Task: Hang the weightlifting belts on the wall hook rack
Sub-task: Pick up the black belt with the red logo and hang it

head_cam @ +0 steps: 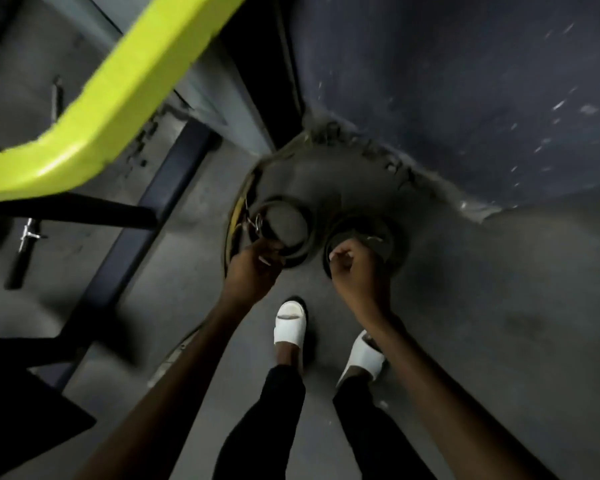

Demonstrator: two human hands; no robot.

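Two coiled dark weightlifting belts lie on the grey floor near the corner of a dark wall. The left belt (284,233) forms a ring with a metal buckle at its left side. The right belt (381,237) is a smaller dark coil. My left hand (253,268) is closed on the near rim of the left belt. My right hand (354,271) grips the near edge of the right belt. The picture is blurred, so the finger contact is hard to make out. No hook rack is in view.
A yellow-green machine frame (118,88) crosses the upper left above dark steel bars (146,216). A metal handle (25,251) lies on the floor at left. A dark blue wall (465,81) rises at right. My feet in white slides (290,323) stand just behind the belts.
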